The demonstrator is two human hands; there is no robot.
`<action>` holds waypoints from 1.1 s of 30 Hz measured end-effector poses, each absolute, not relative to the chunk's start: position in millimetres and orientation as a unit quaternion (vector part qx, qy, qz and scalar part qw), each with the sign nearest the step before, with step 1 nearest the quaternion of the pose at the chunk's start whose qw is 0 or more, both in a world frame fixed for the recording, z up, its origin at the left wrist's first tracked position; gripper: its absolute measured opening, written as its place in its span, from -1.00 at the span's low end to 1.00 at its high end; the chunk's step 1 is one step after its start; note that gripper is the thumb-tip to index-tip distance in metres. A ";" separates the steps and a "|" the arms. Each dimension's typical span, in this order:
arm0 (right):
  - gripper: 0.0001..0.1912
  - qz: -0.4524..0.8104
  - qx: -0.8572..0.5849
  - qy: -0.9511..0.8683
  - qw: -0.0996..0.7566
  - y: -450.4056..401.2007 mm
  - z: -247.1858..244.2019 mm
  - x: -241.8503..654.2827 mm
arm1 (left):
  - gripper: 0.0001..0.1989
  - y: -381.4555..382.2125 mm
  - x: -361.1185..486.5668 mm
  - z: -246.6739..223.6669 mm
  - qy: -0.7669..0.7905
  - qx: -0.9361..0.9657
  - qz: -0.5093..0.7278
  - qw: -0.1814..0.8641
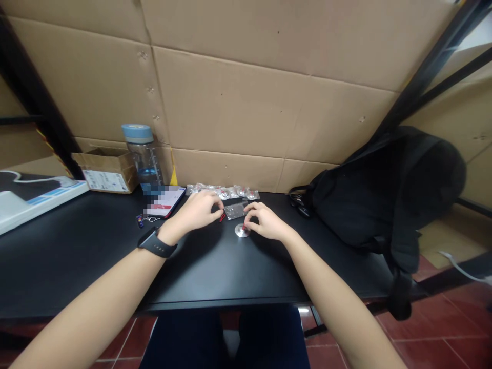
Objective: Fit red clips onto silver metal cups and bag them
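My left hand (202, 209) is closed in a pinch above the black table, with a small red loop (222, 218) at its fingertips. Opposite it, my right hand (265, 221) has its thumb and fingers closed on the red part at the centre of a round silver metal disc (241, 232). The disc appears to rest on the table; its right edge is partly behind my fingers. Between and just beyond both hands lies a flat clear plastic bag (235, 210). A row of silver discs in clear bags (230, 192) lies along the back, partly hidden by my left hand.
A phone (166, 201) with a key-ring charm (140, 221) lies left of my hand. Behind it stand a water bottle (144, 159) and an open cardboard box (109, 171). A power strip (46, 200) is far left; a black backpack (369, 189) sits at right.
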State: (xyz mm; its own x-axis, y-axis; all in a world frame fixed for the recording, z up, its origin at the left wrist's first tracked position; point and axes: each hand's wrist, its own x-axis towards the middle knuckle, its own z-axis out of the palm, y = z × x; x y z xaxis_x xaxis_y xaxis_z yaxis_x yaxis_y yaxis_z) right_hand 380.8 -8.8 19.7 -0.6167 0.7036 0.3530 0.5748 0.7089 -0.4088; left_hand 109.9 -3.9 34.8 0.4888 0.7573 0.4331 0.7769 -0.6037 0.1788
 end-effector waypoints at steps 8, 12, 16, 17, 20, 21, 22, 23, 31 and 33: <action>-0.93 0.128 -0.425 -0.849 0.288 17.9 18.6 416.7 | -0.83 12.1 117.0 -1.1 -0.523 -0.836 -0.167 0.004; -0.92 0.110 -0.501 -0.809 0.287 29.4 15.1 436.3 | -0.85 17.5 110.0 -2.0 -0.525 -0.838 -0.146 -0.028; -0.80 0.117 -0.527 -0.796 0.274 30.7 14.1 438.3 | -0.86 18.3 103.2 0.8 -0.534 -0.833 -0.142 -0.037; -0.77 0.116 -0.530 -0.795 0.272 29.6 14.5 437.8 | -0.87 18.4 102.4 1.1 -0.535 -0.832 -0.144 -0.034; -0.67 0.128 -0.539 -0.798 0.238 26.1 15.7 439.6 | -0.85 19.6 101.2 1.3 -0.546 -0.824 -0.149 -0.028; -0.56 0.135 -0.541 -0.801 0.216 25.4 15.8 441.3 | -0.85 20.2 100.8 1.5 -0.549 -0.821 -0.155 -0.028; -0.47 0.143 -0.543 -0.805 0.193 25.1 15.6 443.3 | -0.85 20.9 100.3 1.9 -0.551 -0.817 -0.168 -0.026; -0.45 0.148 -0.543 -0.809 0.172 25.3 15.2 445.3 | -0.85 21.4 99.7 2.5 -0.551 -0.813 -0.186 -0.025; -0.60 0.149 -0.567 -0.798 0.137 27.9 11.6 444.7 | -0.89 19.5 102.3 11.1 -0.504 -0.805 -0.312 -0.026; -0.57 0.150 -0.572 -0.795 0.135 28.1 10.9 442.9 | -0.87 17.6 104.3 13.1 -0.498 -0.805 -0.322 -0.018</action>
